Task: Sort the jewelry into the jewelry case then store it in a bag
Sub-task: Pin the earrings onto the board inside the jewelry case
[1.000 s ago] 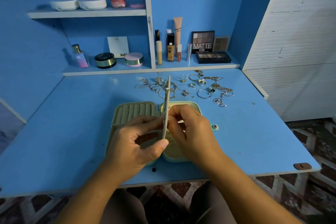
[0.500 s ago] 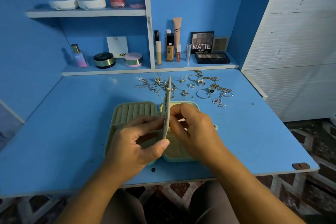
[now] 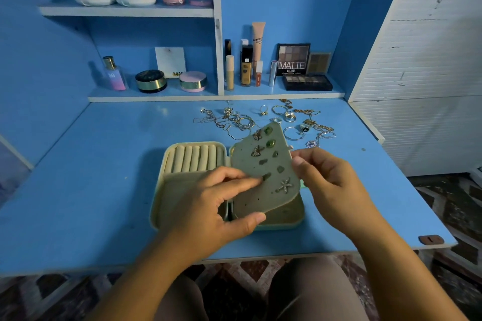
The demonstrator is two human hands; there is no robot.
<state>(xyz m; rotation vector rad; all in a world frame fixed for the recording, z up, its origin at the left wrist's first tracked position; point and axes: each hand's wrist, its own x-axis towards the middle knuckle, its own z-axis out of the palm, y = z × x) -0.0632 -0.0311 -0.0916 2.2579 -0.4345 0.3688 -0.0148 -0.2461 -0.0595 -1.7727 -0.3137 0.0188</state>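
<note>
The jewelry case (image 3: 159, 206) lies open near the middle of the desk's (image 3: 91, 177) front edge. Its long axis runs left to right along that edge and its hinge runs front to back. The left half holds a row of pale ring rolls (image 3: 194, 157).

Over the right half, the earring panel (image 3: 257, 191) stands raised, with its long axis running from the front toward the back edge and its far end leaning slightly right. The studded face is turned up toward the camera and carries several earrings, among them a starfish earring (image 3: 284, 185).

The left hand (image 3: 208, 208) grips the panel, thumb under its near corner and fingers across its face. The right hand (image 3: 330, 180) has curled fingers and its thumb at the panel's right edge; I cannot tell whether it grips anything.

Loose jewelry (image 3: 263, 118) lies scattered toward the back edge.
</note>
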